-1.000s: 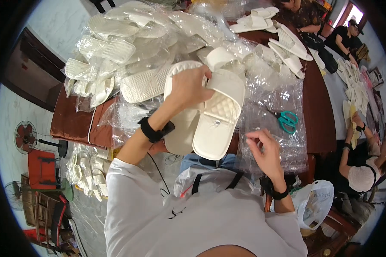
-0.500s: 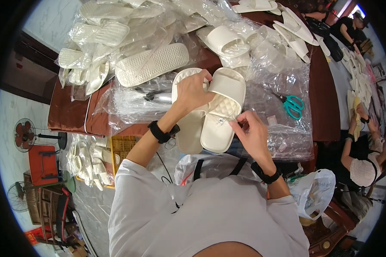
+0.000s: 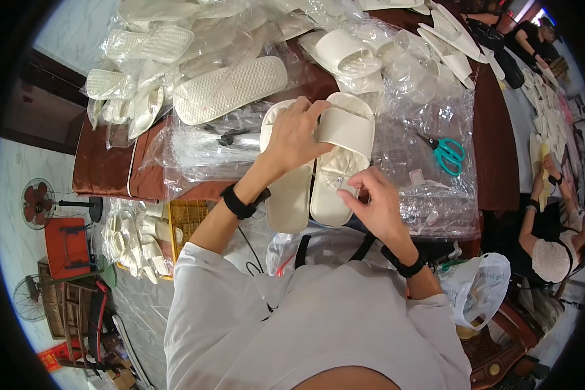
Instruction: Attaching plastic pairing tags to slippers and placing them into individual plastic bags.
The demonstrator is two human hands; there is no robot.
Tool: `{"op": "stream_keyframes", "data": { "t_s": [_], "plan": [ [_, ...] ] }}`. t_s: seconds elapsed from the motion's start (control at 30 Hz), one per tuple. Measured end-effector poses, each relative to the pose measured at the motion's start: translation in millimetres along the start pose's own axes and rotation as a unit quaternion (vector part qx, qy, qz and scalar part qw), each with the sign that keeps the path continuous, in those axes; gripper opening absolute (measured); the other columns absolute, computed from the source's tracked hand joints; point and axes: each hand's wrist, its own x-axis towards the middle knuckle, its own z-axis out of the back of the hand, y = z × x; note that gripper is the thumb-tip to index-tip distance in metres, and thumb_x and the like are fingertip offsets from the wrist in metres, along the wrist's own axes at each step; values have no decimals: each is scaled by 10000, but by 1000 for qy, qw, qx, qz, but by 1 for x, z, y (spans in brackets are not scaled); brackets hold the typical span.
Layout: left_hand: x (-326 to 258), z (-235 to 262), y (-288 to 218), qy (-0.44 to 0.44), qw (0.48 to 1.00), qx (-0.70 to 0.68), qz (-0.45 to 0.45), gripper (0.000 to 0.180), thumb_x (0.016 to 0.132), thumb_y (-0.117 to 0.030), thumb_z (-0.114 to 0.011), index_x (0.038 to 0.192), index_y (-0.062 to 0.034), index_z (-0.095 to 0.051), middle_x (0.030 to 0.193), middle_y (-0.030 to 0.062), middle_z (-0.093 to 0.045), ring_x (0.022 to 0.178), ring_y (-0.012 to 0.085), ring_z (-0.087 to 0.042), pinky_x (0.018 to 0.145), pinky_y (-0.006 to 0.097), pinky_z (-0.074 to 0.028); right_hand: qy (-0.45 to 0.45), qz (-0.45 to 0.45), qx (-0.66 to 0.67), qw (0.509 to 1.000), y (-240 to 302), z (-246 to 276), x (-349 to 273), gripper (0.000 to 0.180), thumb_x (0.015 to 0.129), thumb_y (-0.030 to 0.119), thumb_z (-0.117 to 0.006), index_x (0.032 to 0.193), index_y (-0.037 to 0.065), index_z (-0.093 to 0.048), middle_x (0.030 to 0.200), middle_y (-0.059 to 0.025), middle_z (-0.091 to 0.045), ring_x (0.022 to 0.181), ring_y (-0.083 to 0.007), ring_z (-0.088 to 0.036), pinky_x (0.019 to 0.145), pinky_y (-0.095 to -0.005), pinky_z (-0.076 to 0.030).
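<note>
A pair of cream slippers hangs in front of me at the table's near edge. My left hand [image 3: 297, 133] is closed on the pair, its fingers over the left slipper [image 3: 288, 205] and its thumb at the strap of the right slipper [image 3: 346, 125]. The right slipper's quilted insole faces up. Over that insole, my right hand [image 3: 378, 203] has thumb and forefinger close together at a small clear label [image 3: 338, 182] with a dark mark. The label appears pinched at its edge.
Bagged white slippers [image 3: 156, 49] are heaped at the back left of the brown-covered table [image 3: 497, 143]. Teal-handled scissors [image 3: 447, 156] lie on clear plastic bags [image 3: 429, 201] to the right. A white carrier bag [image 3: 478, 292] stands below. Another person [image 3: 552, 253] works at far right.
My right thumb and forefinger have moved slightly left and closer to the label, which has tilted. My left hand has shifted a little upward on the slippers.
</note>
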Motion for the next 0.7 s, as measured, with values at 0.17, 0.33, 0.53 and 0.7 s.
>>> {"op": "stream_keyframes", "data": {
  "t_s": [0.17, 0.33, 0.53, 0.7],
  "plan": [
    [3, -8, 3, 8, 993, -95, 68, 654, 583, -146, -812, 1195, -113, -582, 924, 111, -559, 829, 291, -588, 715, 389, -483, 58, 93, -80, 991, 3, -18, 5, 175, 814, 144, -709, 943, 95, -601, 904, -59, -557, 769, -255, -616, 664, -385, -503],
    [11, -1, 3, 0, 990, -119, 75, 678, 576, -150, -823, 1209, -116, -581, 919, 109, -556, 835, 285, -586, 732, 379, -490, 47, 107, -82, 990, -8, -26, 11, 131, 837, 118, -683, 930, 86, -596, 924, -71, -549, 782, -264, -615, 656, -385, -498],
    [-5, 22, -30, -127, 989, -26, -73, 643, 614, -191, -827, 1197, -98, -573, 976, 120, -562, 900, 299, -562, 749, 382, -482, -8, 54, 24, 998, -7, -21, 15, 110, 846, 62, -674, 911, 48, -587, 905, -92, -570, 780, -279, -621, 642, -364, -499],
    [-71, 23, -57, -101, 991, -88, 30, 441, 699, -140, -804, 1099, -68, -633, 898, 107, -587, 787, 247, -573, 699, 331, -487, -14, -1, 125, 992, 1, -17, 18, 96, 868, 21, -653, 944, 36, -598, 884, -98, -599, 776, -237, -648, 633, -329, -509]
  ]
}}
